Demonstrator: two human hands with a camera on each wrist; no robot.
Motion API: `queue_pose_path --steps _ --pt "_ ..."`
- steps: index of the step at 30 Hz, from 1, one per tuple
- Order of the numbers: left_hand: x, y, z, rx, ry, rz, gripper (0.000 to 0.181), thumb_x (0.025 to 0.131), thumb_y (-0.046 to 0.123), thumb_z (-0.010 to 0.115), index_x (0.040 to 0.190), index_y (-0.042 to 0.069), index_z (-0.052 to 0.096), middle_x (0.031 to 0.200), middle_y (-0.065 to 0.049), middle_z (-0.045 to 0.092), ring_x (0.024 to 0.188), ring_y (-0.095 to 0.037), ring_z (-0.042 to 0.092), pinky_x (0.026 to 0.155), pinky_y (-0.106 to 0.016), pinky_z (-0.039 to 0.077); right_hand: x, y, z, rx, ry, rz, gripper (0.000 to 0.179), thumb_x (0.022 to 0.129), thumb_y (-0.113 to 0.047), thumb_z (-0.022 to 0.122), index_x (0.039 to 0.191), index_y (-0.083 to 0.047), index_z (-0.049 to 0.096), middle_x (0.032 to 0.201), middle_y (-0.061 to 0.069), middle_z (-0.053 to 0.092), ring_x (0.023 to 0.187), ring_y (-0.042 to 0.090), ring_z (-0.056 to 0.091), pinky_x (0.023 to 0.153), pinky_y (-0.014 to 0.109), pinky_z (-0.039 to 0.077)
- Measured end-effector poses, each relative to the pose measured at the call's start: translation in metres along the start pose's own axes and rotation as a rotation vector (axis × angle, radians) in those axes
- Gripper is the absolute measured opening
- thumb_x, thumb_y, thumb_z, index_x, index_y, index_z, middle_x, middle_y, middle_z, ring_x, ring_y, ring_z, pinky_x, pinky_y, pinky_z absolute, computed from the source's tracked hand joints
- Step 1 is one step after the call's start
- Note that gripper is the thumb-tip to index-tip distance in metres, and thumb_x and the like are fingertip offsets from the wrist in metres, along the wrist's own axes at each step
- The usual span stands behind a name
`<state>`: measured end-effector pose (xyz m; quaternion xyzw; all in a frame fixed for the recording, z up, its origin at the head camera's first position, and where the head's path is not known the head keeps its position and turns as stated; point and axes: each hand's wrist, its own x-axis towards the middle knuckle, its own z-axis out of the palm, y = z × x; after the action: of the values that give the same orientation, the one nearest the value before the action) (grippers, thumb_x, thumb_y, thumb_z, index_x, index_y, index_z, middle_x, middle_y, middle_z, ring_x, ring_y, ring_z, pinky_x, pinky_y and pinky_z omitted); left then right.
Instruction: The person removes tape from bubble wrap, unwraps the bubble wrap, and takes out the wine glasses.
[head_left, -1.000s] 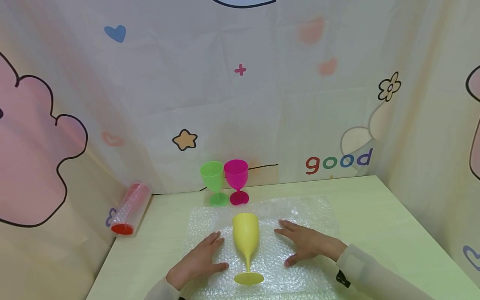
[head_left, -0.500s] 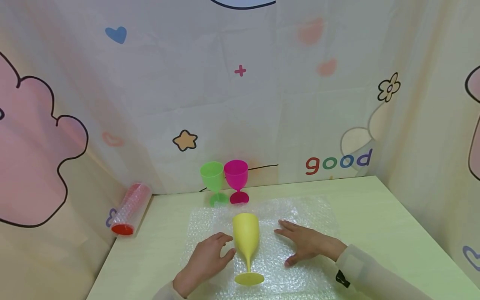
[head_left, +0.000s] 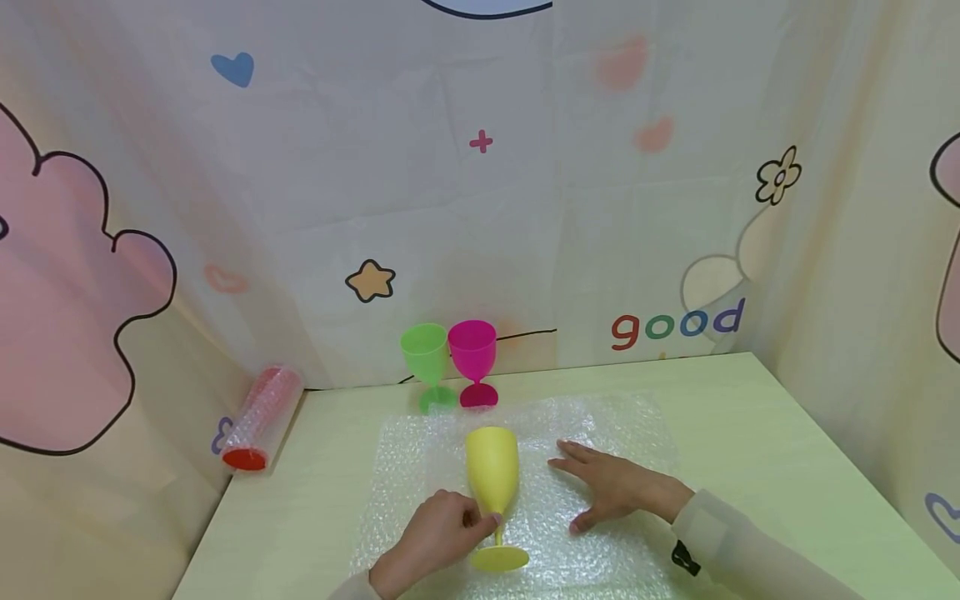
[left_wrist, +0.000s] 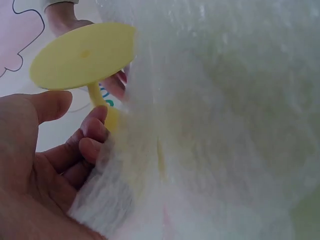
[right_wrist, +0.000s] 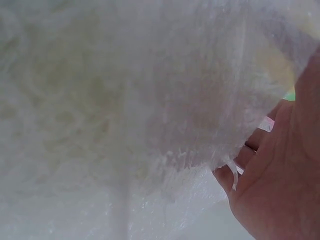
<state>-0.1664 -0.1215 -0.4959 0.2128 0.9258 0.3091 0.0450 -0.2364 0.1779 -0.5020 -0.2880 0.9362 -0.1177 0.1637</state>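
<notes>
A yellow plastic goblet [head_left: 492, 467] lies on its side on a sheet of bubble wrap [head_left: 630, 417], its round foot toward me. My left hand [head_left: 438, 533] is at the stem, fingers bent and thumb overlapping it in the head view. In the left wrist view, the thumb [left_wrist: 57, 106] stands below the foot [left_wrist: 85, 57], apart from the bent fingertips [left_wrist: 96, 131], which are right at the stem. To the goblet's right, my right hand [head_left: 615, 487] rests on the wrap with fingers spread. Wrap hides much of the right wrist view.
Behind the wrap stand a green goblet [head_left: 426, 354] and a pink goblet [head_left: 473, 350], side by side. A bubble-wrapped roll with a red end [head_left: 262, 417] lies at the table's left edge. A printed curtain [head_left: 480, 208] hangs behind the pale table [head_left: 720, 417].
From beside the goblet's bowl, my left hand has moved right and toward me to the stem, drawing its fingers in. My right hand and the goblet have barely moved.
</notes>
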Motion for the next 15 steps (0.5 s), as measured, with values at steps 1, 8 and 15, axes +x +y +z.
queue_pose_path --steps 1,8,15 --pt "0.000 0.000 0.002 -0.018 -0.013 -0.006 0.041 0.091 0.048 0.063 0.060 0.021 0.065 0.051 0.016 0.044 0.049 0.001 0.036 0.045 -0.017 0.031 0.000 0.000 0.000 0.000 0.000 0.000 0.100 0.068 -0.062 0.079 0.151 -0.023 0.039 0.164 0.006 0.022 0.150 0.032 0.027 0.115 0.054 0.036" --pt "0.004 0.001 0.009 -0.110 -0.078 -0.034 0.040 0.090 0.049 0.063 0.062 0.021 0.070 0.049 0.016 0.040 0.048 0.001 0.034 0.044 -0.016 0.026 -0.001 0.001 0.000 -0.003 0.009 -0.013 0.101 0.067 -0.063 0.079 0.151 -0.022 0.039 0.164 0.008 0.022 0.149 0.033 0.028 0.114 0.054 0.036" --pt "0.008 0.002 0.013 -0.229 -0.145 -0.071 0.043 0.090 0.047 0.064 0.061 0.017 0.068 0.050 0.014 0.035 0.047 -0.002 0.030 0.044 -0.018 0.023 -0.001 0.000 0.001 0.008 0.005 -0.006 0.101 0.067 -0.062 0.079 0.151 -0.022 0.039 0.165 0.007 0.022 0.150 0.033 0.027 0.114 0.054 0.036"
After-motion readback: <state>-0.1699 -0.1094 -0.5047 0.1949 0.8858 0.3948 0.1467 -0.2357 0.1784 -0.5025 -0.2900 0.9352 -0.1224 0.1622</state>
